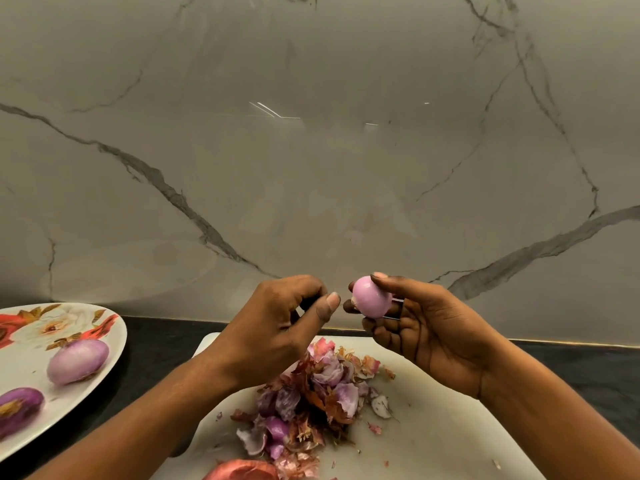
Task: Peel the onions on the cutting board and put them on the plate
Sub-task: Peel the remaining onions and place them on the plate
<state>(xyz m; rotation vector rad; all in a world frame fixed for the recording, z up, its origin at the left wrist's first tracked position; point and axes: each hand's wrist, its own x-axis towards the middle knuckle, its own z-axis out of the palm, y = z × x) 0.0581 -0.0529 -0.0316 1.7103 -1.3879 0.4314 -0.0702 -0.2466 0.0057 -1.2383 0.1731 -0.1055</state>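
L hand (pixel 277 323), R hand (pixel 433 337): bare forearms, short nails.

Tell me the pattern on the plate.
Floral: red and cream flowers on the white plate, best in the head view.

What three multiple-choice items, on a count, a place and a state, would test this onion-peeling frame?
1. How many items lie on the plate? A) one B) two C) four
2. Where is the peel pile? A) on the plate B) in a bowl C) on the cutting board
3. The held onion in the right hand is: A) peeled B) in dry skin C) halved
Key: B, a paler onion and a darker onion lie there; C, the peels sit on its white surface; A, its surface is smooth pink.
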